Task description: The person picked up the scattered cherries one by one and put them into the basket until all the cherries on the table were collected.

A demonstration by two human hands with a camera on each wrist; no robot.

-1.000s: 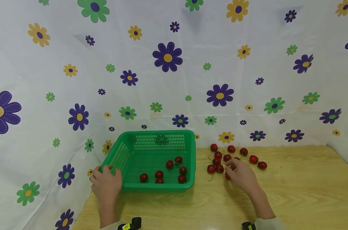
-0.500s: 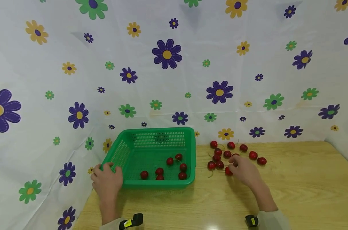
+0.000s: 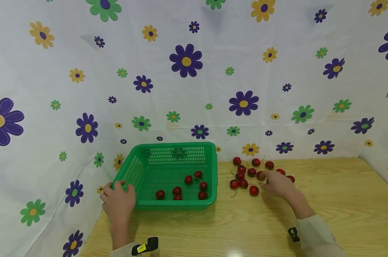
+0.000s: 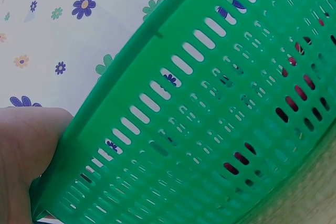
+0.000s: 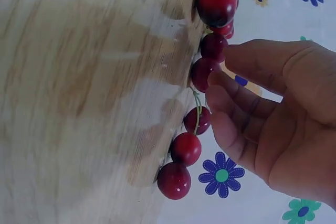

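A green plastic basket [image 3: 171, 203] with slotted walls stands on the table's left part, several red cherries [image 3: 160, 194] lying in it. My left hand [image 3: 118, 203] grips its near left corner, fingers over the rim; the left wrist view shows the slotted wall [image 4: 142, 114] beside that hand. To the basket's right lie several loose cherries [image 3: 234, 184], some with stems. My right hand [image 3: 279, 184] is over them, its fingertips beside a dark cherry [image 3: 260, 175]. In the right wrist view thumb and fingers are apart near a cherry [image 5: 202, 73], without a visible grip on it.
The wooden table [image 3: 335, 210] extends right and toward me. A white flowered cloth [image 3: 210, 85] hangs behind it and along the left side. One loose cherry [image 3: 254, 190] lies nearest me, and another [image 3: 290, 178] is just beyond my right hand.
My right hand has moved to the right and slightly away from me, off the nearest cherry, which is now in full view. My left hand stays on the basket.
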